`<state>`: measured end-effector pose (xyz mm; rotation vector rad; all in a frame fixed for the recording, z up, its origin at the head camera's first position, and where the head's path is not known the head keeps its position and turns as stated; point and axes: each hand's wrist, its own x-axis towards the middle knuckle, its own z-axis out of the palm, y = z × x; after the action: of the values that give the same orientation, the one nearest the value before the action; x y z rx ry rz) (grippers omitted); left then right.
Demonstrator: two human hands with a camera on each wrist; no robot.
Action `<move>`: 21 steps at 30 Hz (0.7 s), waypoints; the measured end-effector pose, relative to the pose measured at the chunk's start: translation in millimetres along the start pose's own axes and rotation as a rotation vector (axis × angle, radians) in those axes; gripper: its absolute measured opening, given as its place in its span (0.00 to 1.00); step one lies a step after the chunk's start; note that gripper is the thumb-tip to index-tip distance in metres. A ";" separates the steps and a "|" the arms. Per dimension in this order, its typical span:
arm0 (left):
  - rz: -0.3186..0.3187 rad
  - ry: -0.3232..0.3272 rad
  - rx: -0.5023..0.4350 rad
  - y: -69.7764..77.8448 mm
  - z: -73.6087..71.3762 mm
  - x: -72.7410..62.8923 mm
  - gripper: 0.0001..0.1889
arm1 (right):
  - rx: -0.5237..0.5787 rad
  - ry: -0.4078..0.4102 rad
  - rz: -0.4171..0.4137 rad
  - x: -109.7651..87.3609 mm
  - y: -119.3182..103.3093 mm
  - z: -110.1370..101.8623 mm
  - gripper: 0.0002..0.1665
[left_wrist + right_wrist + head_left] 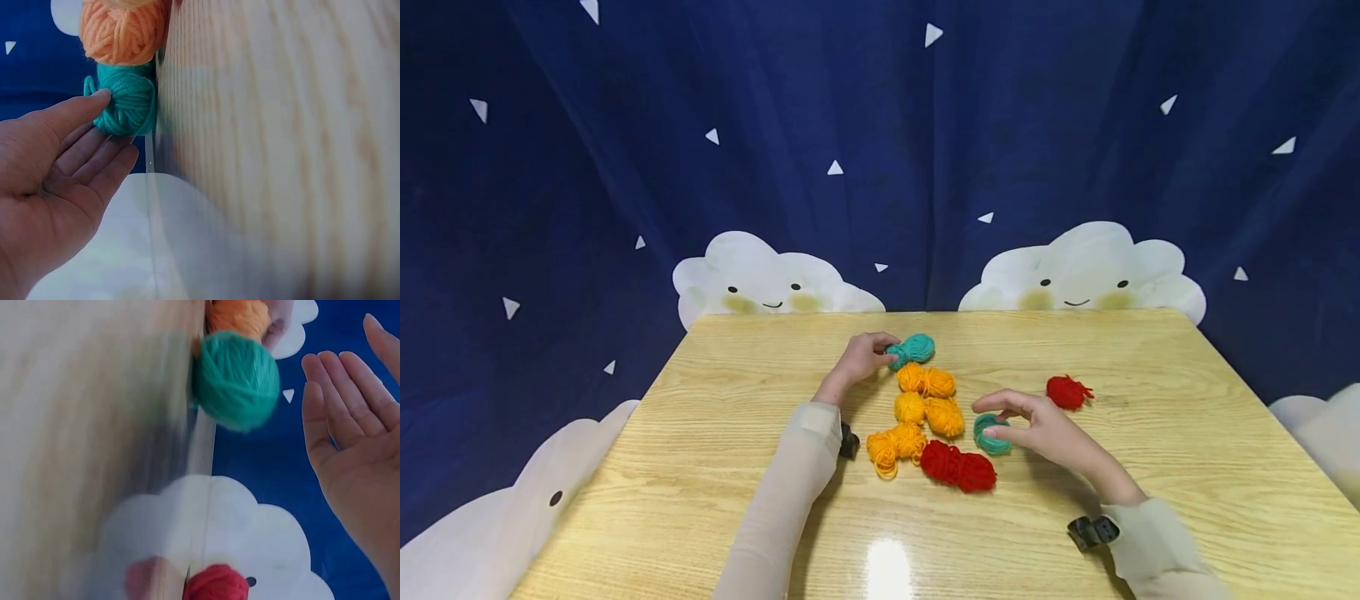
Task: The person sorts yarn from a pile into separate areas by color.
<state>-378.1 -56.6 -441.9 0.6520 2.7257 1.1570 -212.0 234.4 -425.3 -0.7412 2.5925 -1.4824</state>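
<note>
Nearest, a red yarn skein [958, 467] is laid on the wooden table [700, 467]. Beyond, a teal yarn ball [991, 442] is framed, ungrasped, by the relaxed right hand [1048, 425]. Farthest, behind yellow yarn skeins [945, 417], a teal skein [916, 348] is pinched at its left end by the left hand [863, 358]; judged light and squashable, it is best held at its waist.

Yarn [957, 467]: rough, matt strands
My worktop [700, 467]: smooth, glossy wood
My sleeves [777, 517]: matt cloth
Curtain [880, 92]: matt cloth
</note>
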 end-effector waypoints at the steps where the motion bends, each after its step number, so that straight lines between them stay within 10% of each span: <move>1: -0.002 -0.001 0.000 -0.1 0.1 0.0 0.19 | 0.005 -0.014 0.000 -0.1 -0.5 2.2 0.20; 21: 0.010 -0.002 0.007 -0.6 -1.3 -1.9 0.18 | -0.256 -0.178 -0.082 -3.9 -10.5 32.2 0.23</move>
<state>-376.9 -58.7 -441.5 0.6676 2.7290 1.1481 -195.4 206.1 -434.5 -0.9675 2.6687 -1.0559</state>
